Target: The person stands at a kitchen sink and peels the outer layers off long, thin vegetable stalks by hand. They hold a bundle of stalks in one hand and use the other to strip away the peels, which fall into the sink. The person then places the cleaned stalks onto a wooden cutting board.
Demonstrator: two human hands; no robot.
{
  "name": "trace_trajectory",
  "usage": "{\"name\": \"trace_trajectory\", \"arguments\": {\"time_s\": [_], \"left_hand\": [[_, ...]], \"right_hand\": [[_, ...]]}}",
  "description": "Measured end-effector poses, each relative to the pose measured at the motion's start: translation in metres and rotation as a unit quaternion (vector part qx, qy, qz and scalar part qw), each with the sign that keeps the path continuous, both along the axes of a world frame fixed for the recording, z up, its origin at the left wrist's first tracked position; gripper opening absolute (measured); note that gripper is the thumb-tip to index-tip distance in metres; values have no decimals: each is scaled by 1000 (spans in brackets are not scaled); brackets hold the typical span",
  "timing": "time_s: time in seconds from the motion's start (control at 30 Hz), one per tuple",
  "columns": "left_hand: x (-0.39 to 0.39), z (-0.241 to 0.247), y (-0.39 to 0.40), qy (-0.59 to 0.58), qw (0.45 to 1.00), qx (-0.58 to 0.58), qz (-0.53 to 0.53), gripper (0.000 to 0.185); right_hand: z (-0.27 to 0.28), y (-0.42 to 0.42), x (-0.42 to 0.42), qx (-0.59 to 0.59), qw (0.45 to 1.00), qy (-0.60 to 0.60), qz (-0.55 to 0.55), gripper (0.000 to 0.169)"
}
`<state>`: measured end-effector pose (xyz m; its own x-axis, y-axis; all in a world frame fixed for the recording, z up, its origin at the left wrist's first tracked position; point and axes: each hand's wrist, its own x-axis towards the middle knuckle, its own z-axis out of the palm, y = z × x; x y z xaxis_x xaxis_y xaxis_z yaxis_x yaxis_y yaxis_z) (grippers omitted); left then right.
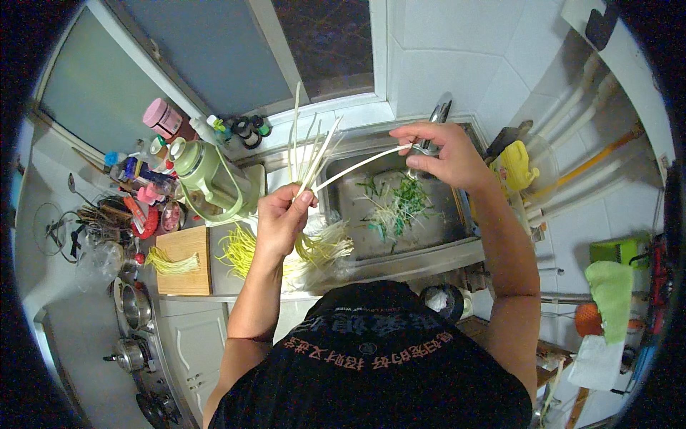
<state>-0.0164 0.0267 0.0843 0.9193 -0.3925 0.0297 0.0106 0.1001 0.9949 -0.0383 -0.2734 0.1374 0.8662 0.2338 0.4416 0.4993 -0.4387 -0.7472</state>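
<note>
My left hand (pixel 284 220) grips a small bunch of pale yellow chives (pixel 307 177) above the counter beside the sink, white ends fanned upward. One stalk (pixel 364 163) bends away from the bunch to my right hand (pixel 450 155), whose thumb and fingers pinch its end over the sink (pixel 407 260). Green leaf scraps and pale trimmings (pixel 407 201) lie on the sink floor. Below my left hand, a larger heap of yellow chives (pixel 327 246) rests on the counter, partly hidden by the hand and forearm. Another bundle of chives (pixel 174 261) lies on a wooden cutting board (pixel 187 281) at left.
A chrome faucet (pixel 440 111) stands behind my right hand. Left of the sink is a green-lidded jug (pixel 209 171), with bottles and jars behind. A small bowl of pinkish food (pixel 172 215) sits near the board. A yellow bottle (pixel 515 166) stands right of the sink; pots (pixel 134 305) are lower left.
</note>
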Motion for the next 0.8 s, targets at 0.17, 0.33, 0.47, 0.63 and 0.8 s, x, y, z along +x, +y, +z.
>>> {"name": "trace_trajectory", "arguments": {"time_s": [0.17, 0.33, 0.47, 0.63, 0.8], "left_hand": [[-7, 7, 6, 1, 1000, -2, 18, 23], [-14, 15, 10, -17, 999, -20, 24, 23], [-16, 20, 13, -23, 999, -38, 23, 23], [-17, 24, 15, -20, 997, -65, 29, 21], [-18, 25, 16, -16, 996, -78, 33, 20]], "right_hand": [[11, 17, -6, 11, 1000, -8, 19, 29], [17, 29, 0, -39, 994, -100, -11, 10], [30, 28, 1, -72, 989, -127, -28, 7], [41, 27, -1, -64, 992, -96, -44, 10], [38, 29, -1, 0, 997, -58, -41, 10]]}}
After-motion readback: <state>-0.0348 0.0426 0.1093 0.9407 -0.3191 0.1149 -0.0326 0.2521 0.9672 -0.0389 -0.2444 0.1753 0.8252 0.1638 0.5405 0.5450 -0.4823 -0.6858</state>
